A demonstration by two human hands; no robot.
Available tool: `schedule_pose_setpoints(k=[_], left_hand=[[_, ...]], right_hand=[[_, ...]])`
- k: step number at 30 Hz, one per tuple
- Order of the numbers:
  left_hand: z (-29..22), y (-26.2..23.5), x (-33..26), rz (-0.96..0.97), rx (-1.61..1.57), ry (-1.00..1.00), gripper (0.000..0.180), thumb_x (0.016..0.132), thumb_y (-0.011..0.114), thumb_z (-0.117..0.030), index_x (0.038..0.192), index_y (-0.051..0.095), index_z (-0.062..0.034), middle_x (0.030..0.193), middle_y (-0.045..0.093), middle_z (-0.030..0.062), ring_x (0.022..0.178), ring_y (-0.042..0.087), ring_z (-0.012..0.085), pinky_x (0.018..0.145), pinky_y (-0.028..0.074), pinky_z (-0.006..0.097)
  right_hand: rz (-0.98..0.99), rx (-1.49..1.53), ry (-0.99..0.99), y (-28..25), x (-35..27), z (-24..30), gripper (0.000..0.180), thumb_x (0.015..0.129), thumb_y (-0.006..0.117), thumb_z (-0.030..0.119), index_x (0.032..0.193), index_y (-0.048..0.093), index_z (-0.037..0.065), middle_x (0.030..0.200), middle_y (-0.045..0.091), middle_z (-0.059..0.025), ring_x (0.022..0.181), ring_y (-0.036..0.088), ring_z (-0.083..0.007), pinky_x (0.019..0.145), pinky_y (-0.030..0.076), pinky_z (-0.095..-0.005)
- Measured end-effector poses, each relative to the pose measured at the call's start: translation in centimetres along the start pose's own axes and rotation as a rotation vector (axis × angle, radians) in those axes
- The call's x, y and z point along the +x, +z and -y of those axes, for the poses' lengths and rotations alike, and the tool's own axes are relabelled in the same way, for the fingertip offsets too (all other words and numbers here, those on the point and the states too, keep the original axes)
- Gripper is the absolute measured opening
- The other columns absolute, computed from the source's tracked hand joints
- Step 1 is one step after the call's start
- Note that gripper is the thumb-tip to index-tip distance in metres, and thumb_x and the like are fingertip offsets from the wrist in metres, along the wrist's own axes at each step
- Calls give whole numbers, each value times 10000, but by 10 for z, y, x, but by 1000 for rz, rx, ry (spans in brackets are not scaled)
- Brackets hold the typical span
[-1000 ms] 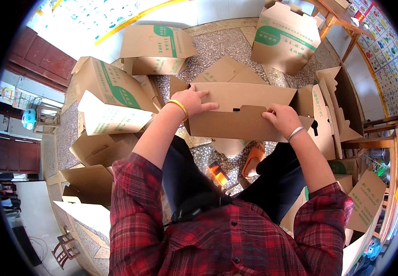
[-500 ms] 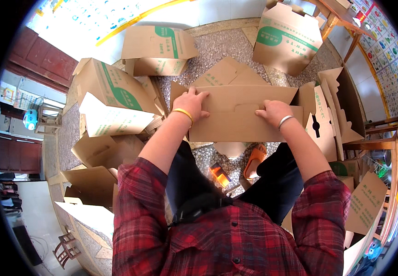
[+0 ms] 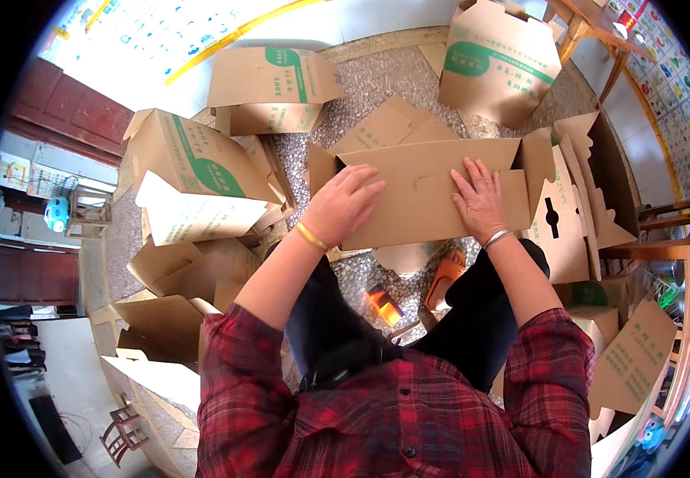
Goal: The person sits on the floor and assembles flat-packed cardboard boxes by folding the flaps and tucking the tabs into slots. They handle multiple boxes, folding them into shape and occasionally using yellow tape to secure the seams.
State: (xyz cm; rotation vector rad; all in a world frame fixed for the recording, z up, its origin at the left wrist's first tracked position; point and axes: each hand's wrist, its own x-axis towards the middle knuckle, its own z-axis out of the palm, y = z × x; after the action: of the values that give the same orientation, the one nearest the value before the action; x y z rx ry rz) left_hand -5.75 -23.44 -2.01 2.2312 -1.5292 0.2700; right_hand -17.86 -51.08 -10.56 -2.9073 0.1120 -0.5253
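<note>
A brown cardboard box [image 3: 409,215] lies across the space above my knees, its broad panel facing up. A small cut line marks the panel's middle. My left hand [image 3: 345,205] rests on the panel's left part, fingers stretched and slanting toward the right. On the right part my right hand [image 3: 480,199] presses flat with its fingers spread. Flaps stand out at the box's two ends, the right end flap [image 3: 538,171] being upright. Neither hand grips anything.
Cardboard boxes with green print surround me: one at the far left [image 3: 269,84], one at the far right [image 3: 500,68], a stack at the left [image 3: 201,155]. Open cartons [image 3: 600,179] stand at the right beside a wooden chair [image 3: 656,248]. An orange-and-dark object [image 3: 385,305] lies between my feet.
Both hands have shifted from holding the box near its sides to lying on its top panel. My right fingers have spread out flat. The box has tilted slightly.
</note>
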Motion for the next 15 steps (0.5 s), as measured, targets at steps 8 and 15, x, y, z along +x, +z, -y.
schedule_pose_setpoints(k=[8,15], left_hand=[[1,-2,-54,-579,-535,-502,577,903,528,-140,1395,301,61,1432,347,228,1333,348,316,1106,252,358],[-1,21,-46,-313,-720,-518,700,940,503,-238,1456,124,46,1458,318,228,1351,327,299,1102,247,351]], right_hand=[[28,-27,42,5,4,-4,436,880,552,288,1306,513,203,1462,345,-66,1362,279,-274,1106,183,-538],[68,-53,61,5,4,-2,440,899,523,287,1328,486,197,1478,320,-61,1375,258,-267,1109,180,-540]])
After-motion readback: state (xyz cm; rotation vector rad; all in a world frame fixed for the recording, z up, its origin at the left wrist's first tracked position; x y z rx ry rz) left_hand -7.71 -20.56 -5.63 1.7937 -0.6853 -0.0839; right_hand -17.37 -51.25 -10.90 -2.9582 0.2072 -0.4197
